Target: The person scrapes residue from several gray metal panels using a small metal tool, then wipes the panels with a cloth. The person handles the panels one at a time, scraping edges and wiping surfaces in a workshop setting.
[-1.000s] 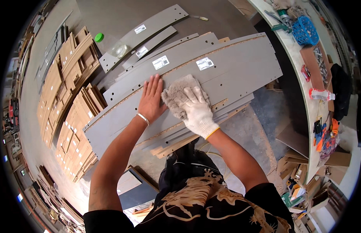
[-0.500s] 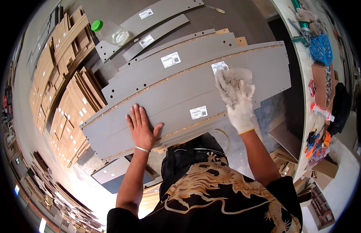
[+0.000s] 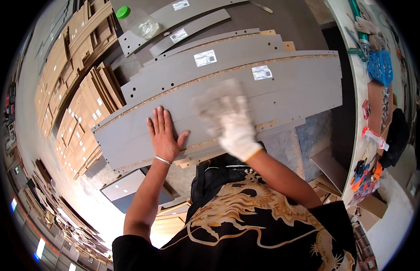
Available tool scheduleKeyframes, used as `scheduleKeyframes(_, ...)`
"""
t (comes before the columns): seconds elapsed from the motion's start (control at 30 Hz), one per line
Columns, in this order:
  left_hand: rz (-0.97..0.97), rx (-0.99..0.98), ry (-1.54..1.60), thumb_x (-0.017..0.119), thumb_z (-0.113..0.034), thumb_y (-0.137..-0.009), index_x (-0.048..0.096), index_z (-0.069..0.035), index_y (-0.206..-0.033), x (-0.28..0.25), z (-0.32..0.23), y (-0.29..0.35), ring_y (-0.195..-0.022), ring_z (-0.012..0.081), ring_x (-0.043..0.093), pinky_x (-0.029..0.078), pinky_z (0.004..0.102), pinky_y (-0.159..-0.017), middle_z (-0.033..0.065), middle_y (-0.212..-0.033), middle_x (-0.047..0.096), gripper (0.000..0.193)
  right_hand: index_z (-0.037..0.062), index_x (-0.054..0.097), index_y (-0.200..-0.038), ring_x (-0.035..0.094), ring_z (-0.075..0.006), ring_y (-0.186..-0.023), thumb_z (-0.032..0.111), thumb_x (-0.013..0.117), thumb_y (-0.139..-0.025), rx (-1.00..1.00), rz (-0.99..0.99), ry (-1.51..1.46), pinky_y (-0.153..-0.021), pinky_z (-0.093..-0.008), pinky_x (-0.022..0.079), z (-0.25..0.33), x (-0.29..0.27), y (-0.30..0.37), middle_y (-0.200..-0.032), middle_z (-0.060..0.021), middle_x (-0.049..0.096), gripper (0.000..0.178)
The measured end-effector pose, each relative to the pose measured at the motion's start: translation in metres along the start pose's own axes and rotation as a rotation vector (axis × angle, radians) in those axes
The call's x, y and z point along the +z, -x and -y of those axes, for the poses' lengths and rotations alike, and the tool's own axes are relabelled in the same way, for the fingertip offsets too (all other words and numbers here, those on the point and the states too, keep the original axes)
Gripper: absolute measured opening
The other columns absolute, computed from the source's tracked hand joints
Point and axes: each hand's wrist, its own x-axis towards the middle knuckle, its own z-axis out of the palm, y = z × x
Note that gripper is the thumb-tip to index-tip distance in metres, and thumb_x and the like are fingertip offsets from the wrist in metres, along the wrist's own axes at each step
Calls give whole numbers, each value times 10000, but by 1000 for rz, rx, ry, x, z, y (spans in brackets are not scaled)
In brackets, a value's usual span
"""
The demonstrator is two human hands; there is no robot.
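Two long grey boards lie side by side before me, the front grey panel (image 3: pixel 305 83) and the one behind it, with raw chipboard showing along their edges. My bare left hand (image 3: pixel 163 137) rests flat on the left part of the front panel, fingers stretched out. My right hand (image 3: pixel 237 126), in a white knitted glove, presses a greyish cloth (image 3: pixel 204 106) against the middle of the panel; both are smeared by motion. A white label (image 3: pixel 262 72) sits on the panel beyond the glove. The rear grey board (image 3: pixel 241 54) carries another label and several dark holes.
Narrow grey boards (image 3: pixel 201 29) and a clear bottle with a green cap (image 3: pixel 142 25) lie at the far left of the table. Stacks of brown boards (image 3: pixel 83 119) stand on the left. A white bench (image 3: pixel 354 135) at right holds a blue basket (image 3: pixel 380 67) and tools.
My right hand has swept the cloth leftward across the panel, uncovering the far label and covering the nearer one. My left hand stays in place on the panel.
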Motion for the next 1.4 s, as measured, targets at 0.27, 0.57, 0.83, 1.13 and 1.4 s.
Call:
scheduleKeyframes(0.27,-14,-52,-16,587,-640,-943,272,-8,-1616,1,3,8,-1581,382,176,93,548,-1270,205,-1694,235,976,299,478,-1532,278,-198,-1561,434,384,-1068,-37,85,275,-1285,-565,58,-49,-16,10,-1642,-47,404,492)
scheduleKeyframes(0.57,14,-65,-36,516,-681,-962,271,-35,-1625,1,-3,1,-1590,374,143,88,549,-1266,188,-1711,194,957,89,395,-1579,197,-427,-1547,513,544,-1008,629,-411,478,-1267,-511,224,-278,-15,84,-1652,-181,332,727)
scheduleKeyframes(0.83,125,-148,-104,433,-659,-1011,280,-148,-1644,4,-10,3,-1582,403,148,133,546,-1261,197,-1715,170,827,228,389,-1601,191,-235,-1590,131,431,-982,-241,92,11,-1301,-499,4,-40,5,20,-1690,-77,303,628)
scheduleKeyframes(1.13,84,-369,-14,670,-276,-960,332,-212,-1630,9,-25,13,-1588,378,150,168,545,-1259,146,-1723,181,753,16,471,-1501,418,-406,-1431,444,663,-931,662,-733,61,-1167,-502,384,-374,-69,102,-1504,-228,501,738)
scheduleKeyframes(1.4,-94,-697,-48,529,-463,-1032,214,-26,-1631,39,-64,17,-1603,325,97,59,557,-1272,158,-1722,170,805,127,430,-1565,252,-426,-1525,341,705,-903,427,-309,130,-1264,-522,209,-238,-30,90,-1658,-149,327,748)
